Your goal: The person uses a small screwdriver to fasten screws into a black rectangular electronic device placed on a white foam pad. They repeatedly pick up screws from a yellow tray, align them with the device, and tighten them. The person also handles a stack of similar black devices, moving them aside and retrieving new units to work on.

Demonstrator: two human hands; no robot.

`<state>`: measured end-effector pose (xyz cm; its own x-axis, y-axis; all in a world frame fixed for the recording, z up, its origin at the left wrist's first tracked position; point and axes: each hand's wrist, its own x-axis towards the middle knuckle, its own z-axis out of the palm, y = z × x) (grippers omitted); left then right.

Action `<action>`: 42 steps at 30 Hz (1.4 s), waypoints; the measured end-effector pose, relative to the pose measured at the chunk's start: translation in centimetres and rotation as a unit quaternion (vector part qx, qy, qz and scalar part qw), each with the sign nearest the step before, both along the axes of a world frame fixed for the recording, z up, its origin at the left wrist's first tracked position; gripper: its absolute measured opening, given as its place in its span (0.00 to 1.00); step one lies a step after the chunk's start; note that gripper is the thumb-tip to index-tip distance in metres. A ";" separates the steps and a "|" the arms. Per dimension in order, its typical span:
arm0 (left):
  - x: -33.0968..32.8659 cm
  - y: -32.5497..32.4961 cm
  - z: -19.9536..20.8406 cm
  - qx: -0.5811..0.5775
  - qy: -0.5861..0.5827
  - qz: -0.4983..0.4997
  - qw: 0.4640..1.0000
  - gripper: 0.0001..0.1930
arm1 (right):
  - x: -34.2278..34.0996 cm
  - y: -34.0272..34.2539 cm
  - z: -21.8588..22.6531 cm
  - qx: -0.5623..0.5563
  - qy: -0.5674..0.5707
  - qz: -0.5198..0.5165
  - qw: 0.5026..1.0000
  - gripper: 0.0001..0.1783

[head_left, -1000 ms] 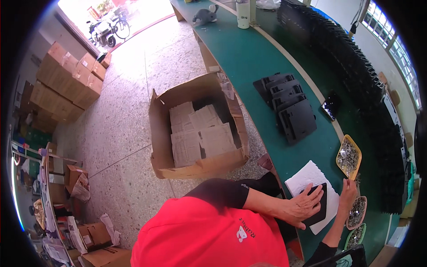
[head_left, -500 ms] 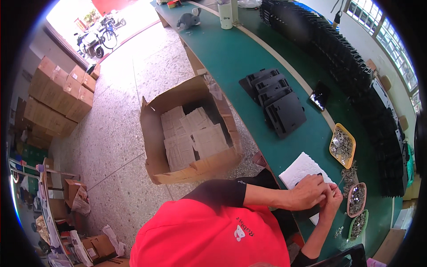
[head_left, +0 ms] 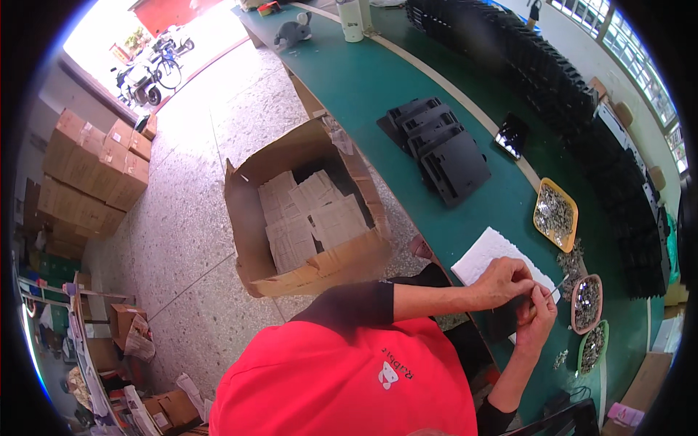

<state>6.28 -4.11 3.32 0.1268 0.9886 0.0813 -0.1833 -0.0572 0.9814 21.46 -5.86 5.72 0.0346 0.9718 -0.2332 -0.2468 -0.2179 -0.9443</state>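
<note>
My left hand (head_left: 500, 280) and my right hand (head_left: 539, 314) meet over a white foam sheet (head_left: 483, 256) on the green table (head_left: 378, 87). Between them they hold a small black plastic part (head_left: 507, 322), mostly hidden by the fingers. The right hand's fingertips pinch a thin metal piece (head_left: 560, 286) that points toward a brown oval dish of screws (head_left: 586, 302). My red shirt and black left sleeve fill the lower middle of the view.
A yellow tray of screws (head_left: 555, 214), a green dish (head_left: 592, 347) and loose screws lie by the hands. Black moulded parts (head_left: 440, 145) are stacked mid-table, with a phone (head_left: 511, 135) and long rows of black parts (head_left: 574, 94) behind. An open cardboard box of white packets (head_left: 309, 211) stands on the floor.
My left hand, earlier flat on the black part on the white sheet, has lifted it. My right hand came back from the screw dishes and joined the left.
</note>
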 end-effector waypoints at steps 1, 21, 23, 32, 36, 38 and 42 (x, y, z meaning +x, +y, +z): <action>0.1 0.2 0.1 0.012 -0.013 0.000 1.000 0.08 | -0.3 -0.4 0.3 -0.003 -0.021 -0.016 1.000 0.07; -3.1 1.1 2.4 -0.101 0.161 -0.026 0.981 0.06 | 1.5 -0.3 -1.8 0.174 -0.491 -0.033 0.853 0.07; -3.1 1.2 2.6 -0.019 0.240 -0.010 0.971 0.05 | 1.1 0.3 -1.6 0.197 -0.489 -0.027 0.849 0.06; -3.5 1.0 0.6 0.164 0.363 0.008 0.917 0.05 | -1.7 2.3 -1.2 0.180 -0.593 0.051 0.783 0.07; -3.4 0.3 -0.4 0.225 0.378 0.043 0.897 0.06 | -2.7 2.9 -0.6 0.182 -0.630 0.088 0.750 0.07; -3.3 0.4 -0.8 0.250 0.343 0.033 0.905 0.06 | -2.5 3.4 -0.5 0.175 -0.647 0.111 0.734 0.07; -2.7 0.1 -1.3 0.214 0.365 0.029 0.906 0.05 | -1.9 3.7 -0.8 0.202 -0.651 0.118 0.722 0.06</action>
<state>3.58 -3.99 2.05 0.2498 0.8932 0.3739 0.5206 -0.4495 0.7259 19.58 -2.19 4.90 -0.2086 0.9663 0.1511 0.9067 0.2490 -0.3406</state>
